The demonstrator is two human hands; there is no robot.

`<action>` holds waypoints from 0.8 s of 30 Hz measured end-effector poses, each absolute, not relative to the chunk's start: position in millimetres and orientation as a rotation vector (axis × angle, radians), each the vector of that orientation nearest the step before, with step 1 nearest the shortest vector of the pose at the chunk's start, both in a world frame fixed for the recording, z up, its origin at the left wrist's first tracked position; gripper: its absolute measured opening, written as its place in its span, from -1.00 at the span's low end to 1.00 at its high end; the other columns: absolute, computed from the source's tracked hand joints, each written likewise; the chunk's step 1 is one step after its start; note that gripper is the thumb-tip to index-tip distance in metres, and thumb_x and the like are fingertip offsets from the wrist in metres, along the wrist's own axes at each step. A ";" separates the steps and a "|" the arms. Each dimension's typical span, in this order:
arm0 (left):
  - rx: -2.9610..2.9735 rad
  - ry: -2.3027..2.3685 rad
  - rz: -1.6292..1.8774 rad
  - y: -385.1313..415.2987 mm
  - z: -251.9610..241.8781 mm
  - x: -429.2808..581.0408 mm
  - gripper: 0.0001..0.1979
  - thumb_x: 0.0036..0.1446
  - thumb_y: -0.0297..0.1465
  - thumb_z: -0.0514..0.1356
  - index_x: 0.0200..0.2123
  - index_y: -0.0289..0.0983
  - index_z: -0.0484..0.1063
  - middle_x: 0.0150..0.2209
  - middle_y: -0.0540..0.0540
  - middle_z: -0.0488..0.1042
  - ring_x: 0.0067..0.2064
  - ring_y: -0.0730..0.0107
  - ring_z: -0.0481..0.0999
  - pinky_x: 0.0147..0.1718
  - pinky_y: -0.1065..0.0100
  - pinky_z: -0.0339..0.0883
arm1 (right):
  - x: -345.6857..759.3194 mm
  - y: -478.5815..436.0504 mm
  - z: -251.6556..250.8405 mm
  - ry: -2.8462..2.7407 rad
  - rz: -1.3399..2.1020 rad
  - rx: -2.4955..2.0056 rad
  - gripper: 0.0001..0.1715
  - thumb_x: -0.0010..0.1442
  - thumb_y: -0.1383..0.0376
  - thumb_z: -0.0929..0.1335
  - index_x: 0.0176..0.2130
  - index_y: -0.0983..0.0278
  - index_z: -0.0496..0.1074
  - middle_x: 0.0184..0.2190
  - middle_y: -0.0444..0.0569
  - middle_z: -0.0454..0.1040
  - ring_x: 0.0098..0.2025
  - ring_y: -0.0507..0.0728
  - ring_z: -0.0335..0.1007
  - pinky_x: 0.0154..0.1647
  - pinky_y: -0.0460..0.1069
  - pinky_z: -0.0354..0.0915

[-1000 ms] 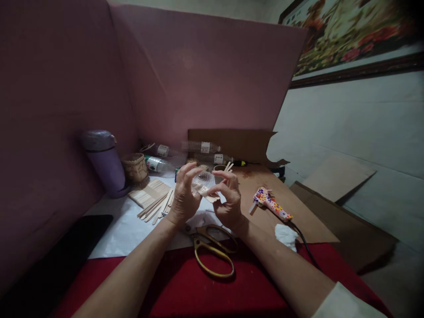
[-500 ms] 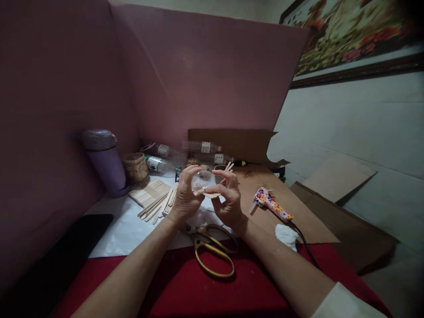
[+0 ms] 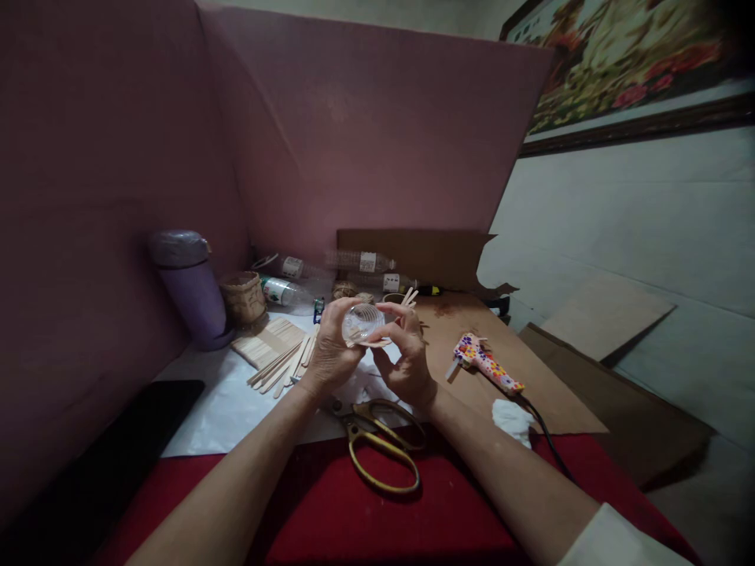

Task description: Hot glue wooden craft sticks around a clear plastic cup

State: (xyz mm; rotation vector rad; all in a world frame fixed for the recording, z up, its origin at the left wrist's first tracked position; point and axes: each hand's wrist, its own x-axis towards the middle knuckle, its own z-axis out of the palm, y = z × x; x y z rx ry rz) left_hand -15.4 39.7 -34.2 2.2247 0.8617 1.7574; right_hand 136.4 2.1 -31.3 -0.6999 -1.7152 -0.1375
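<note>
At the back left corner of the counter a purple flask (image 3: 189,287) stands upright against the pink partition, with a small woven basket (image 3: 241,297) just beside it, probably parked there to stay out of the work. In front of them a batch of wooden sticks (image 3: 268,343) lies flat on the white paper (image 3: 224,409), fanned toward the middle, likely so that one can be picked off easily. The left hand (image 3: 330,350) is raised above the middle of the counter, its fingers and thumb curled shut around the left side of a clear plastic cup (image 3: 361,321). The cup hangs in the air between the two hands, clear of the paper. Held from both sides, it seems to be kept steady and close for a look. One round end is turned up toward the person, so its axis runs from the face down and away. Whether that end is the mouth or the base cannot be told. A short wooden stick (image 3: 377,343) lies against its underside, long axis across, nearly parallel to the front edge and slightly lower at the right. The right hand (image 3: 406,358) pinches the cup's right side, thumb above and fingertips below by the stick. Scissors (image 3: 377,446) lie near the front edge under the wrists. Farther right, a flowered glue gun (image 3: 484,363) rests on cardboard (image 3: 560,409), perhaps to spare the paper, with a crumpled tissue (image 3: 512,420) beside its cord.
</note>
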 end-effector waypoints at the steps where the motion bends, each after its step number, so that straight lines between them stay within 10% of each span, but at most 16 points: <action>1: 2.213 0.861 1.754 39.8 -34.8 -15.3 -0.41 -0.04 -0.53 0.31 0.09 -0.15 0.29 0.05 -0.15 0.41 0.07 0.16 0.43 0.09 0.07 0.30 | 136.3 2.1 -31.5 -1.714 -0.134 -0.704 -0.84 0.10 0.44 0.36 -0.30 0.18 0.45 0.05 0.02 0.36 0.09 0.26 0.33 0.01 0.19 0.33; 24: 2.188 0.865 1.725 40.1 -34.9 -15.4 -0.41 -0.06 -0.57 0.28 0.08 -0.18 0.30 0.04 -0.17 0.42 0.08 0.12 0.43 0.09 0.07 0.29 | 134.9 2.3 -32.4 -1.698 -0.124 -0.707 -0.89 0.13 0.42 0.36 -0.32 0.20 0.41 0.06 0.04 0.37 0.11 0.25 0.32 0.09 0.20 0.30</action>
